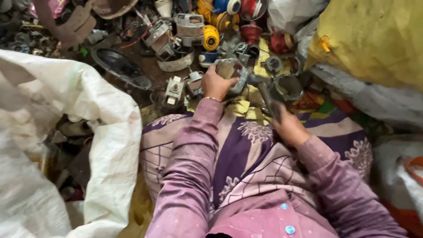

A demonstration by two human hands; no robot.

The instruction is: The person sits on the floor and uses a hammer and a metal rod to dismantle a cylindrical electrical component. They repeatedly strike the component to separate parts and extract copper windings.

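Your left hand (217, 83) is closing its fingers around a grey metal motor part (232, 72), pinning it on the yellow cloth (245, 107) just beyond your knees, near the centre of the scene. Your right hand (288, 128) is gripping the dark handle of a hammer (264, 91), whose head is lying just right of that part. A white woven sack (66, 132) is sitting at near left, a yellow sack (374, 39) at far right.

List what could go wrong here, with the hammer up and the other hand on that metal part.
1. The left hand grips the grey metal part close beside the hammer held by the right hand; a missed blow might hit the fingers.
2. Both hands are bare, and the part may have sharp edges.
3. The work sits just above the lap, amid piled scrap; chips could fly or pieces slide.
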